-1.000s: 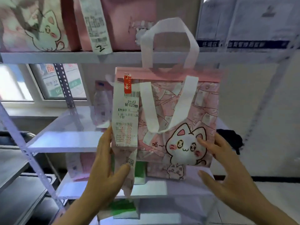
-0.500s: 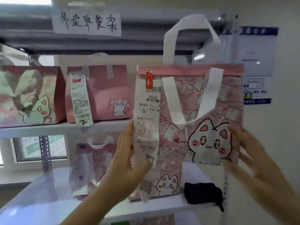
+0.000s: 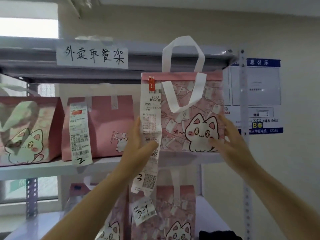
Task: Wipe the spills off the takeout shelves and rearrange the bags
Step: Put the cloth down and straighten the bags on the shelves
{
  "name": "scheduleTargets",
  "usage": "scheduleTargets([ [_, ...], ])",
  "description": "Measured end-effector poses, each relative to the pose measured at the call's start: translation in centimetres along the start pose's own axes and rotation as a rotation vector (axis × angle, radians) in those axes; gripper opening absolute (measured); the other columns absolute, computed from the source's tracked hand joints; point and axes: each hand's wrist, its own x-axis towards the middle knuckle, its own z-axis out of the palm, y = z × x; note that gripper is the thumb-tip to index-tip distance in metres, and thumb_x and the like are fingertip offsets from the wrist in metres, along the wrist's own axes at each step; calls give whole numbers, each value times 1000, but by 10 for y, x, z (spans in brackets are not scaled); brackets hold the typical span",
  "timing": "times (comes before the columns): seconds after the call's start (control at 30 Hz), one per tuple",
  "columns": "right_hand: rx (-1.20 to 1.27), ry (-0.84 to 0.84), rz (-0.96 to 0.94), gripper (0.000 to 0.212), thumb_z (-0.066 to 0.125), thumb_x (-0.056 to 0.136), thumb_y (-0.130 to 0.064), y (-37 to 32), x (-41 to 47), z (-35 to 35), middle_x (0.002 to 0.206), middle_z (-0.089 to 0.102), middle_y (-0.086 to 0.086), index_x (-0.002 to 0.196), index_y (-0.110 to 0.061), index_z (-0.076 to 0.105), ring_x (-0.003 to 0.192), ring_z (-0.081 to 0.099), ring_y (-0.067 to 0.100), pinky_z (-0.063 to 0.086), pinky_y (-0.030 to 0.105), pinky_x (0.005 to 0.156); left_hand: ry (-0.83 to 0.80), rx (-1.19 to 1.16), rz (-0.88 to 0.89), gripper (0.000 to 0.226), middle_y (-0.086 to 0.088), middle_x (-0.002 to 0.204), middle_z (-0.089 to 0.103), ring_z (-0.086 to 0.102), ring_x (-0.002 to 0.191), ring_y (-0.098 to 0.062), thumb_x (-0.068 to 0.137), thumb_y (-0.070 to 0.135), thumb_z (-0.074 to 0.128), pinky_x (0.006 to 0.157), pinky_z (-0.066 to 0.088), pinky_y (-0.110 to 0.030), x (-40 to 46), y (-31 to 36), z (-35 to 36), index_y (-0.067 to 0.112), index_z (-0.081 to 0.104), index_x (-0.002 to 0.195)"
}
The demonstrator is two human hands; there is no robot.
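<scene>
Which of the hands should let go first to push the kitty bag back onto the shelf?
Probably the right hand. Its fingers lie flat and open against the pink cat bag, ready to push. The left hand grips the bag's other edge with its thumb over the receipt, so it steadies the bag best.

head cam | faces forward, tilted up | close to shelf rack (image 3: 110,163) | single view
</scene>
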Motion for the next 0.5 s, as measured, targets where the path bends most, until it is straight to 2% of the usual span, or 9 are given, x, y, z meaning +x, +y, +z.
scheduleTargets([
  [0.07, 5, -2, 11, 70, 68, 77, -21, 12, 12, 8, 134, 44, -11, 136, -42, 36, 120, 50, 9, 45, 44, 100, -5, -9, -15, 65, 33, 119, 48, 52, 111, 4, 72, 20, 56, 90, 46, -26, 10, -3, 4, 67, 32, 110],
  [0.13, -13, -1, 18, 71, 68, 77, -20, 24, 22, 16, 131, 42, -12, 137, -41, 35, 120, 48, 11, 44, 44, 101, 2, 1, -20, 64, 33, 112, 49, 53, 105, 8, 71, 16, 56, 80, 47, -17, 21, -11, 6, 63, 34, 110],
  [0.2, -54, 18, -2, 67, 67, 79, -12, 32, 31, 22, 124, 44, -13, 131, -44, 38, 116, 49, 12, 46, 40, 98, -13, 28, -35, 64, 30, 116, 45, 51, 108, 5, 72, 19, 56, 85, 46, -21, 32, -21, 6, 62, 33, 114],
  [0.27, -96, 39, -38, 66, 65, 78, -5, 38, 39, 28, 113, 45, -20, 113, -54, 38, 112, 49, 13, 47, 36, 93, -54, 68, -65, 61, 23, 125, 43, 50, 115, -4, 74, 28, 59, 93, 46, -40, 43, -33, 6, 57, 33, 121],
  [0.33, -99, 44, -36, 64, 64, 78, -3, 45, 48, 32, 109, 42, -31, 107, -54, 39, 112, 47, 13, 45, 35, 93, -93, 89, -110, 58, 18, 129, 43, 49, 115, -6, 75, 35, 61, 95, 44, -46, 52, -41, 5, 55, 33, 122],
  [0.43, -101, 29, 16, 59, 63, 79, -2, 62, 56, 39, 109, 41, -32, 122, -37, 43, 116, 43, 11, 41, 37, 100, -127, 106, -123, 56, 12, 128, 46, 48, 112, -2, 81, 23, 64, 93, 45, -37, 61, -49, 6, 44, 37, 124],
  [0.5, -114, 13, 46, 55, 63, 78, -8, 72, 58, 43, 112, 45, -26, 123, -32, 44, 116, 44, 10, 40, 41, 103, -136, 111, -145, 57, 9, 130, 45, 49, 112, -7, 81, 16, 64, 82, 43, -26, 63, -55, 8, 41, 37, 124],
])
